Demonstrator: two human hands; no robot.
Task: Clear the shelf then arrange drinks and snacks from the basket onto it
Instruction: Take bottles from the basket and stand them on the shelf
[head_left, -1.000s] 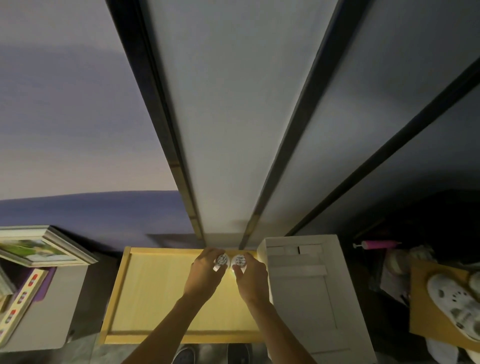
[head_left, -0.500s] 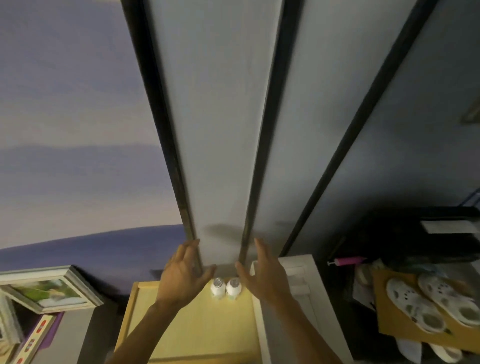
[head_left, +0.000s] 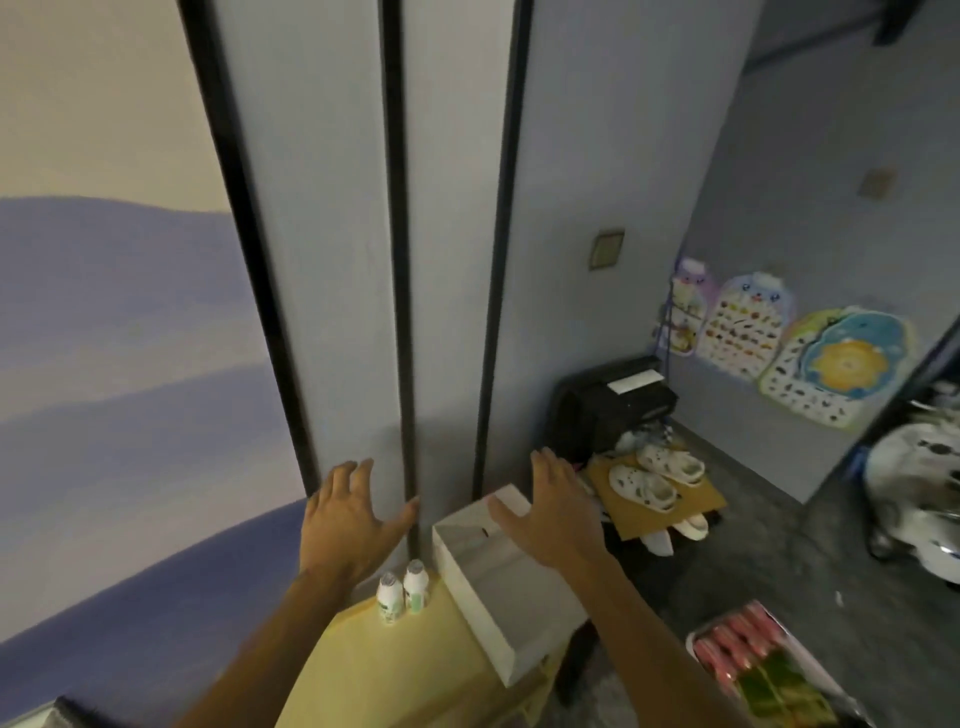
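On the yellow shelf top (head_left: 415, 670), at its far edge by the wall panels (head_left: 332, 270), two small white drink bottles (head_left: 402, 597) stand upright, side by side and touching or nearly so; labels greenish, text too small to read. Just right of the bottles sits a white box (head_left: 498, 582), its long side running along the shelf's right edge, tilted in view.

Left hand (head_left: 345, 519) raised above and behind the bottles, palm toward the wall, fingers spread wide, holding nothing, clear of the bottles. Right hand (head_left: 553, 512) raised over the far end of the white box, fingers spread wide, empty; cannot tell if the palm touches the box. Both forearms bare, reaching in from the bottom of the frame.

Right of the shelf, low on the floor, a basket (head_left: 698, 634) with pink-wrapped snacks (head_left: 737, 644) in a row and green packets (head_left: 779, 686) beside them; only part in view. Further right of the shelf, white clogs (head_left: 660, 478) rest on a brown cardboard sheet (head_left: 701, 499), with a black box-like object (head_left: 613, 400) behind them against the wall. Colourful charts (head_left: 743, 332) hang low on the side wall. Wall left of the shelf shows a purple and cream painted band (head_left: 114, 338). Far right edge: a white blurred object, cannot tell what.
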